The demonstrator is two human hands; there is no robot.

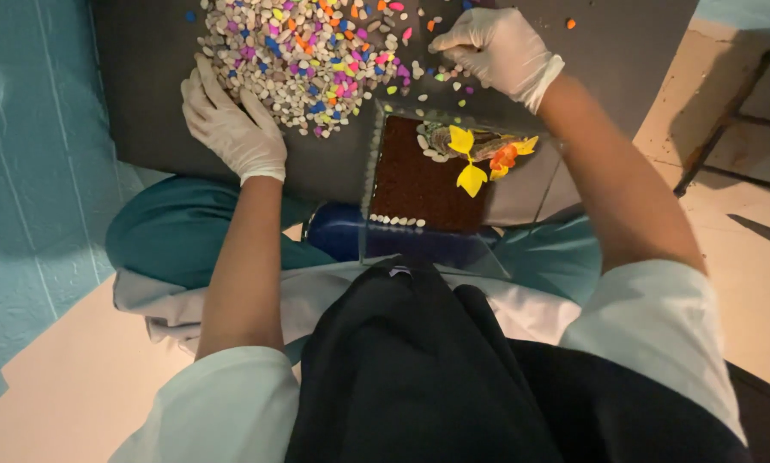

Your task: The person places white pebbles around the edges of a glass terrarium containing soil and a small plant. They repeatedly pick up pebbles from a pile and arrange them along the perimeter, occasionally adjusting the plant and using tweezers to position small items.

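A heap of small white and coloured pebbles [303, 60] lies on a dark grey mat [153, 77]. My left hand [231, 120], in a white glove, rests flat on the mat at the heap's left edge, fingers spread. My right hand [496, 47], also gloved, is curled over loose pebbles at the heap's right side; I cannot tell whether it holds any. Below sits a clear glass tank [376, 236] holding brown soil [419, 180], a row of white pebbles along its near edge, and yellow and orange artificial flowers [479, 159] by a small decoration.
My crossed legs in teal trousers and a black apron fill the lower view. A blue object [333, 231] lies under the tank. Teal wall at left, beige floor at right with a dark furniture leg [719, 129].
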